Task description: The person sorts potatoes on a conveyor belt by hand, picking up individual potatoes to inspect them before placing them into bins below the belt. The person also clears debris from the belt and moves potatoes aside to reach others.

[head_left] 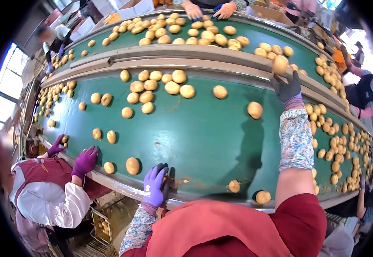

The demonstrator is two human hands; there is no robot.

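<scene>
Right hand: the right hand, in a dark grey glove, is stretched far across the belt with its fingers closed round a potato.
Potato: pale yellow, held up at the fingertips and clear of the belt, over the rail that divides the near belt from the far belt.
Left hand: the left hand, in a purple glove, lies on the belt's near rim with its fingers together and pointing away from the body.
Lump: a dark brown lump sits just beside the left fingertips. I cannot tell whether the hand grips it or only touches it.
Sleeves: both forearms wear floral sleeves, over a red apron.
Nearest loose ones: a single potato lies left of the left hand, and a pair lies at the rim between the arms.
Middle of belt: a cluster lies below the rail, and a lone potato lies near the right forearm.
Right end: a crowd of potatoes lies thick there.
Co-worker, left: two purple-gloved hands are at the rim, one hand near the single potato and the other hand further along.
Far side: another person's gloved hands reach onto the far belt.
</scene>
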